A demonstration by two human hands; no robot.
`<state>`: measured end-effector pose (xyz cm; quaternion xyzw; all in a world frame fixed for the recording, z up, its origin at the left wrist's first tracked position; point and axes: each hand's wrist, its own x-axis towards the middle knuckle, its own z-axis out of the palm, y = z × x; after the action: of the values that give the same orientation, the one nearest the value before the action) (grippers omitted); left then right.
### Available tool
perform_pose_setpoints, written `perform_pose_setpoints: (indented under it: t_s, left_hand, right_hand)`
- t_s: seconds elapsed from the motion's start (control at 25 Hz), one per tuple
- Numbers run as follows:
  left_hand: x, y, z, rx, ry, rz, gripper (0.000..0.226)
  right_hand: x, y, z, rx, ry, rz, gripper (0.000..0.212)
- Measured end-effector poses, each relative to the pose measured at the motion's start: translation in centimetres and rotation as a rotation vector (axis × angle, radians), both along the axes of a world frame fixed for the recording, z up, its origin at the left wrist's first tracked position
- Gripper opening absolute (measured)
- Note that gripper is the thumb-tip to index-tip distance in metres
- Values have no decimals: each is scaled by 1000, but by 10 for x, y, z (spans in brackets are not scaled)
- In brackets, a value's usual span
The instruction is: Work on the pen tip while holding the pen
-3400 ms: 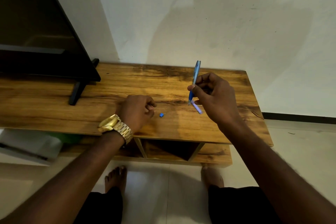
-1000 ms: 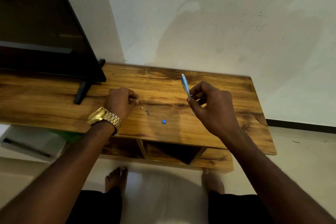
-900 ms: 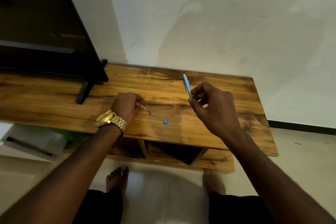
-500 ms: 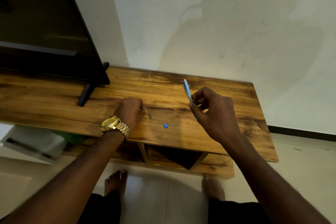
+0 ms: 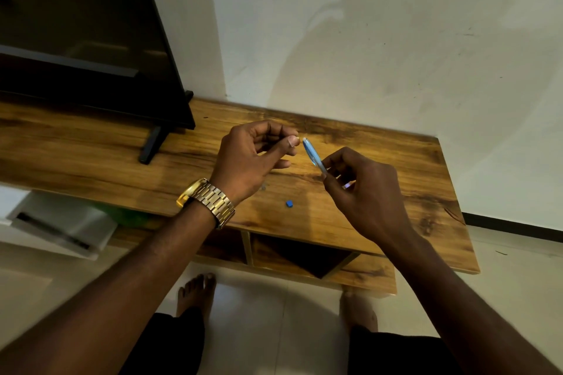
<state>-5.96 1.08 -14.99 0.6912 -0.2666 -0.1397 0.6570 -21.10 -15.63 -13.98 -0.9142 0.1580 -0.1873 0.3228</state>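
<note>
My right hand (image 5: 362, 192) grips a light blue pen barrel (image 5: 313, 155) by its lower end, with the barrel tilted up and to the left. A pale purple piece (image 5: 347, 185) shows between that hand's fingers. My left hand (image 5: 253, 158), with a gold watch (image 5: 207, 201) on the wrist, is raised above the wooden TV stand (image 5: 396, 222). Its thumb and forefinger pinch together just left of the barrel's top end, around a tiny part that is barely visible. A small blue piece (image 5: 289, 203) and a tiny grey bit (image 5: 262, 188) lie on the stand below the hands.
A black television (image 5: 76, 39) stands on the left of the stand, its foot (image 5: 150, 146) near my left hand. A white box (image 5: 61, 228) sits low at the left. Open shelf compartments (image 5: 298, 256) lie under the top. My bare feet (image 5: 198, 292) stand on the tiled floor.
My left hand has lifted from the stand's top, where it pinched up a small piece, to the barrel's top end. My right hand has kept its grip and tilted the barrel further left.
</note>
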Motion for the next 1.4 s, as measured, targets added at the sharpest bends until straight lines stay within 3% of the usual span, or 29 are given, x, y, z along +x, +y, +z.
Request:
perform_pose_setpoints:
  t_s: [1.2, 1.4]
  left_hand:
    - [1, 5, 3, 33, -26, -78, 14]
    - [2, 8, 3, 122, -131, -75, 16]
  right_hand:
    - [-3, -3, 6, -29, 29, 10, 18]
    - [-3, -6, 5, -39, 56, 19, 18]
